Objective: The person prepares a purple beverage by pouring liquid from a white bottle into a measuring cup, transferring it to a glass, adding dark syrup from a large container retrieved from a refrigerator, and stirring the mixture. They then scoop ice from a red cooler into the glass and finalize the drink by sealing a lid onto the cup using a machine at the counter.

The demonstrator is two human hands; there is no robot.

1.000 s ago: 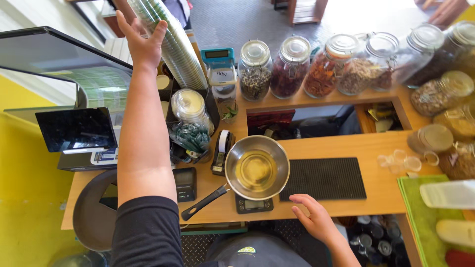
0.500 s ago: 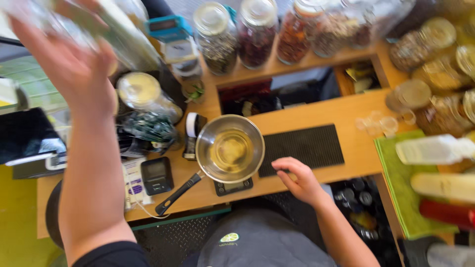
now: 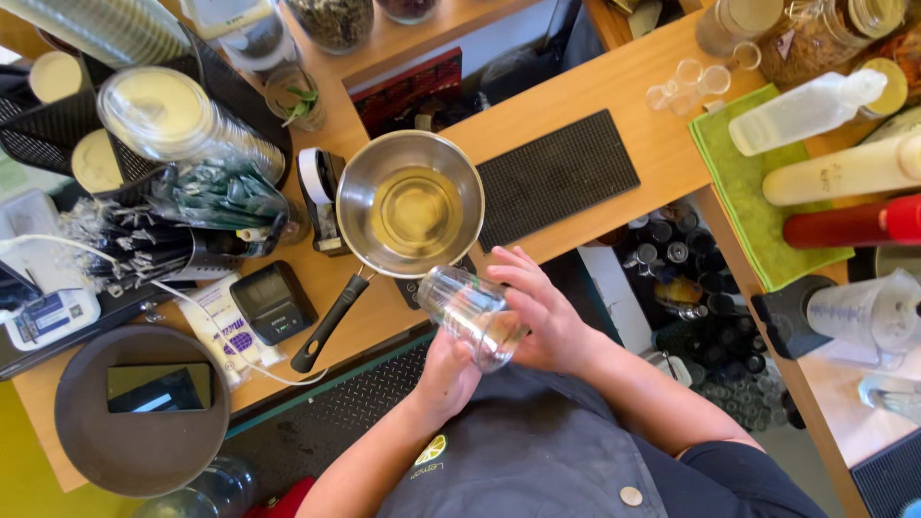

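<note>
Wooden counter (image 3: 633, 134) carries a black ribbed mat (image 3: 556, 177) and, just left of it, a steel saucepan (image 3: 411, 203) of pale yellow liquid on a small scale. Clear plastic cup (image 3: 472, 315), tilted on its side, sits at the counter's near edge, gripped from below by left hand (image 3: 449, 369) and steadied by right hand (image 3: 539, 312), fingers closed round it

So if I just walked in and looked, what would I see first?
Probably the clear plastic cup that both hands hold near the counter's front edge, the left hand under it and the right hand beside it. Just behind it sits a shiny metal saucepan with pale yellow liquid inside. On the right, squeeze bottles lie over a green cloth.
</note>
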